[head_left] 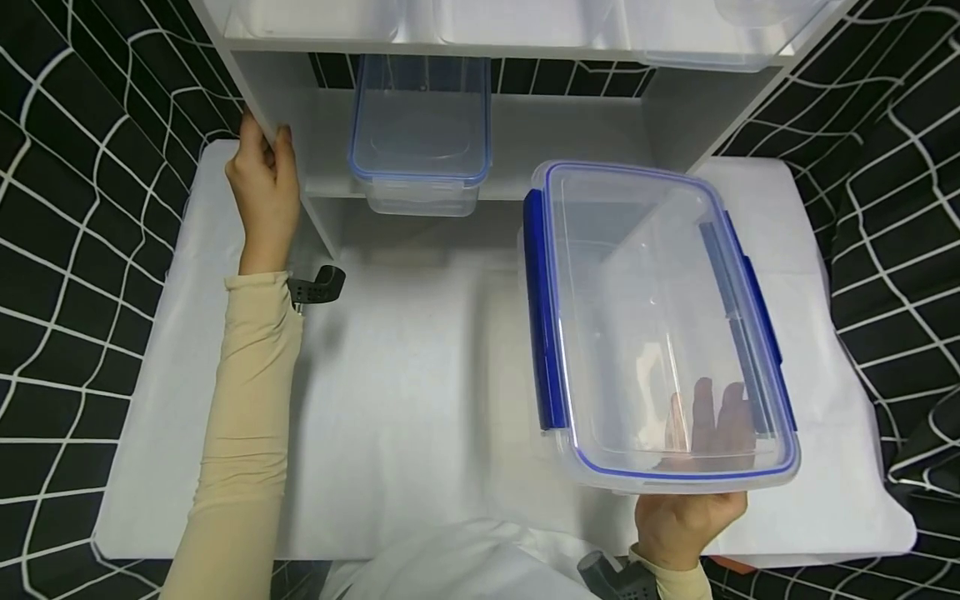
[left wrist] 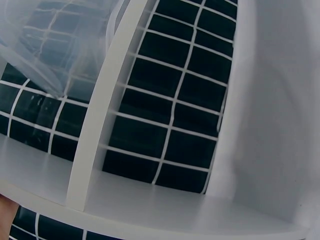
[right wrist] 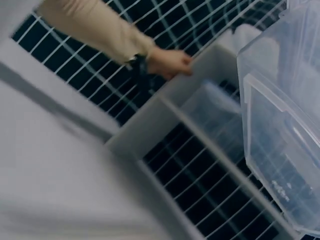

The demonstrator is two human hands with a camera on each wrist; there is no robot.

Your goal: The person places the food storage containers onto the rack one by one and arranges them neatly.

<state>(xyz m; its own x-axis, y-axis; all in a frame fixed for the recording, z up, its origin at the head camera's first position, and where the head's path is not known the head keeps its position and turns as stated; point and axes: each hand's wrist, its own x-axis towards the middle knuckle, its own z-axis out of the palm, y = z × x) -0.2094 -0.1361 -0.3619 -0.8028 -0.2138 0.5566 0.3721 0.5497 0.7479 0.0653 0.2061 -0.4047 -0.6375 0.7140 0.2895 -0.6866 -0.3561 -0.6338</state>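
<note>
My left hand (head_left: 264,187) grips the front edge of the left side panel of a white shelf unit (head_left: 279,87), with the thumb on the inner side. The right wrist view also shows this left hand (right wrist: 171,63) on the panel. A large clear plastic container (head_left: 637,317) with a blue-rimmed lid and dark blue side clips is held up in front of the shelf's right part. My right hand (head_left: 686,521) supports it from below at its near end; extended fingers (head_left: 703,417) show through the clear plastic.
A smaller clear container (head_left: 420,125) with a blue-edged lid sits on the middle shelf, overhanging its front. Clear bins (head_left: 322,21) line the upper level. A white-covered table (head_left: 390,375) lies beneath, with black walls and white netting (head_left: 75,292) on the sides.
</note>
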